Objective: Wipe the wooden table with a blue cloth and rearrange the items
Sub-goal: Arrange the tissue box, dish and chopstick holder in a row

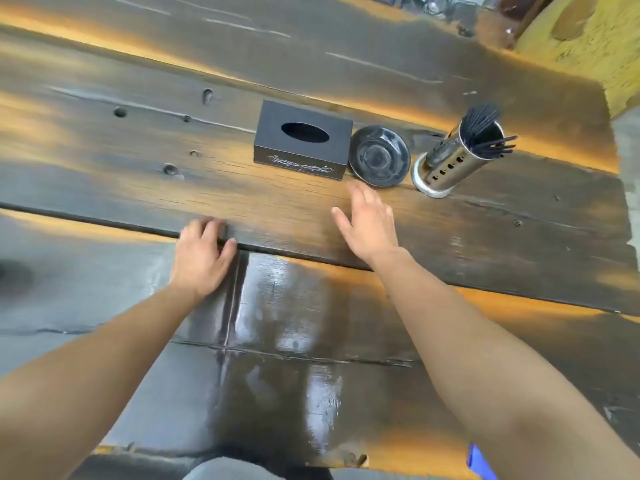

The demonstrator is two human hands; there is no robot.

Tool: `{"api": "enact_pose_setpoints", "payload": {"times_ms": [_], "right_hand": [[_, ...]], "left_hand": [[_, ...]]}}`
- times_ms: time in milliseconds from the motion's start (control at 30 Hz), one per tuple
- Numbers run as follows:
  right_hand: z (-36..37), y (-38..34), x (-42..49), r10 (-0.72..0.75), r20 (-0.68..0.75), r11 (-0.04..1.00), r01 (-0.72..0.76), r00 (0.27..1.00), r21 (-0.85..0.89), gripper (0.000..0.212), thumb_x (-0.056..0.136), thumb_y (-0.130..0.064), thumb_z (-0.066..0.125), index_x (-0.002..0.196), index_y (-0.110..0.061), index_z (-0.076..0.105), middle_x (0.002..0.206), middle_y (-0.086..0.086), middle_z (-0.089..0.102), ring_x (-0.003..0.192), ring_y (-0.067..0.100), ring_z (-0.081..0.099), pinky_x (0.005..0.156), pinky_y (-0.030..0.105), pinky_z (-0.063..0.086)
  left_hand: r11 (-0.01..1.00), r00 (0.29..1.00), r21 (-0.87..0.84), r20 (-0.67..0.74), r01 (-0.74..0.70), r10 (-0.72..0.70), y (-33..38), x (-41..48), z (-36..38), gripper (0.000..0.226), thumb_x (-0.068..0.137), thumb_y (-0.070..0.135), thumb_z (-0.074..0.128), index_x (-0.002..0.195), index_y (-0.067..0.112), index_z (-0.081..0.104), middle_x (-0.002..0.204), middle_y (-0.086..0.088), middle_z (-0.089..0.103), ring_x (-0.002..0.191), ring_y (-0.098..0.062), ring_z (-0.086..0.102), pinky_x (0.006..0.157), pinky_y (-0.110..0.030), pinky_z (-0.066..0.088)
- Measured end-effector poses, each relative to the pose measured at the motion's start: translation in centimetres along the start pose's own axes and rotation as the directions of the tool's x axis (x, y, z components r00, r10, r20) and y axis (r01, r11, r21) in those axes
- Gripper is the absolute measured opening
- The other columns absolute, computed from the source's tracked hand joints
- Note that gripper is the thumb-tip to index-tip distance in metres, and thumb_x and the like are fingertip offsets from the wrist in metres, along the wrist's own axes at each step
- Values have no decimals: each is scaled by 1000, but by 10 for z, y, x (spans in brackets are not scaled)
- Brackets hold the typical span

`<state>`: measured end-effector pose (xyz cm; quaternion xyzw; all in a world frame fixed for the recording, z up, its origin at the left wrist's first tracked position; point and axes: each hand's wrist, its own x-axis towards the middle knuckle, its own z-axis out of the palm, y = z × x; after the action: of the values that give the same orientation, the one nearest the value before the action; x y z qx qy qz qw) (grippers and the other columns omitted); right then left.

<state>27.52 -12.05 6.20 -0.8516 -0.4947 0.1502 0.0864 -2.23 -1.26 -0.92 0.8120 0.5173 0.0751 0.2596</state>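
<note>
On the dark wooden table [138, 188] stand a black tissue box [302, 140], a black saucer [379, 155] right of it, and a perforated metal holder [450, 157] full of black sticks. My right hand [369, 225] hovers flat with fingers apart, just in front of the saucer, holding nothing. My left hand [202, 254] rests on the table's plank edge, fingers curled over it, nothing in it. A corner of the blue cloth [479, 460] shows at the bottom right, under my right forearm.
The near planks are wet and shiny [287, 306]. The table's right edge runs close to the metal holder, with a yellow-green rough surface [588, 36] beyond it. Clutter [440, 8] sits at the far top edge.
</note>
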Motion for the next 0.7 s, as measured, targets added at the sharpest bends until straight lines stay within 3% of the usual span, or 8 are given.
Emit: {"api": "enact_pose_setpoints", "payload": {"times_ms": [100, 200, 333, 467, 700], "right_hand": [[-1, -21, 55, -35, -30, 999, 34, 999, -24, 74, 100, -56, 53, 161, -20, 32, 168, 3, 33, 157, 22, 27, 125, 52, 27], [1, -40, 102, -49, -16, 996, 47, 999, -69, 93, 90, -70, 58, 164, -23, 24, 172, 0, 24, 160, 22, 19, 125, 50, 21], [5, -53, 146, -64, 69, 988, 73, 996, -134, 121, 70, -89, 58, 165, -30, 12, 175, 1, 7, 162, 22, 3, 126, 50, 10], [14, -56, 166, -82, 100, 974, 101, 992, -204, 130, 62, -95, 58, 165, -33, 8, 175, 6, 0, 162, 28, -4, 126, 56, 4], [14, -55, 174, -141, 5, 973, 139, 990, -186, 114, 64, -87, 66, 156, -29, 31, 163, 10, 32, 157, 31, 18, 125, 53, 14]], "left_hand": [[992, 998, 122, 56, 8, -15, -9, 16, 8, 65, 99, 57, 49, 156, 27, 38, 165, -10, 30, 155, -30, 21, 123, -52, 15], [959, 994, 281, 98, 14, -44, -18, 17, 22, 80, 96, 79, 25, 164, 38, 11, 174, -3, 6, 160, -21, -5, 126, -52, -2], [934, 997, 356, 45, 37, -57, -17, 17, 32, 85, 95, 82, 18, 165, 35, 9, 175, -3, 5, 161, -23, -5, 127, -55, 2], [930, 998, 365, 32, 37, -52, -17, 16, 32, 84, 96, 80, 22, 165, 35, 11, 175, -4, 4, 161, -23, -5, 127, -56, 3], [937, 999, 348, 21, 32, -42, -18, 16, 31, 83, 96, 79, 23, 165, 34, 12, 175, -3, 3, 161, -23, -5, 127, -56, 2]]}}
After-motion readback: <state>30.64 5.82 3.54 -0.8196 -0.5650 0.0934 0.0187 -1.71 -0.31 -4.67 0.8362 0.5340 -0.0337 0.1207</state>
